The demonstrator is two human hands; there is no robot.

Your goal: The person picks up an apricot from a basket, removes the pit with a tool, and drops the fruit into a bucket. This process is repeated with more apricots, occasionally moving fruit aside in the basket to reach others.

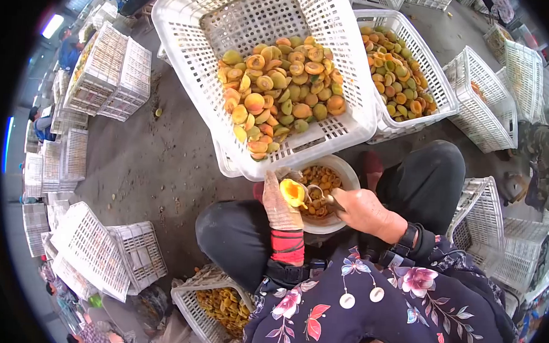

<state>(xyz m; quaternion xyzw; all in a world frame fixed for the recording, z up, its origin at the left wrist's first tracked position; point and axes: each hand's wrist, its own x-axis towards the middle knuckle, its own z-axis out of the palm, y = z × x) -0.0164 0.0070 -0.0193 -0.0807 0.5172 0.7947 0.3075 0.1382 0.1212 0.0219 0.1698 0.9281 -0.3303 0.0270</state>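
My left hand [281, 206], in a stained glove with a red band at the wrist, is closed around an apricot half [292, 193], its orange hollow facing up. My bare right hand [370, 214] grips the handle of a small tool with a curved metal end [315, 190], close beside the fruit. I cannot make out whether the metal touches the apricot. Both hands are above a white bucket [350, 172] between my knees. Brown apricot stones [321, 175] lie inside the bucket.
A tilted white crate [190, 66] of apricots stands in front of me. Behind its right side is another crate [440, 87] with fruit. A crate of apricot pieces [222, 307] sits by my left hip. Stacked crates [110, 72] and other people line the sides.
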